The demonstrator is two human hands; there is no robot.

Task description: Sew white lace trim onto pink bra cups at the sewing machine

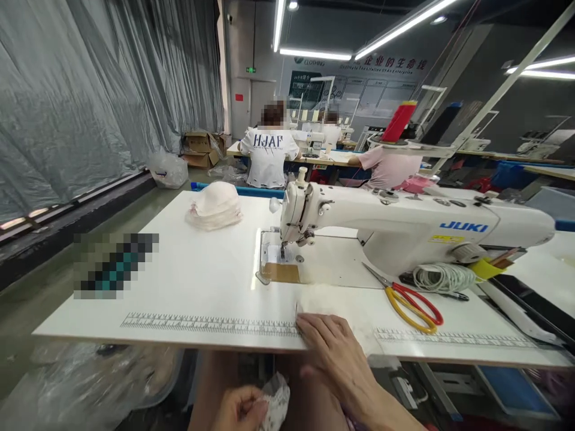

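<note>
My right hand [332,353] lies flat, fingers stretched out, on a pale piece of fabric [326,299] at the front edge of the white sewing table [188,281]. My left hand [240,408] is below the table edge, over my lap, closed on a small white lacy piece of cloth [276,401]. A white JUKI sewing machine [404,224] stands just beyond, its needle area [283,251] up and left of my right hand. Scissors with red and yellow handles [411,302] lie to the right of my right hand.
A stack of pale fabric pieces [214,206] sits at the table's far left. A coil of white cord [442,276] lies by the machine base. A printed ruler strip [206,323] runs along the front edge. Other people sit at tables behind. Grey plastic sheeting hangs at left.
</note>
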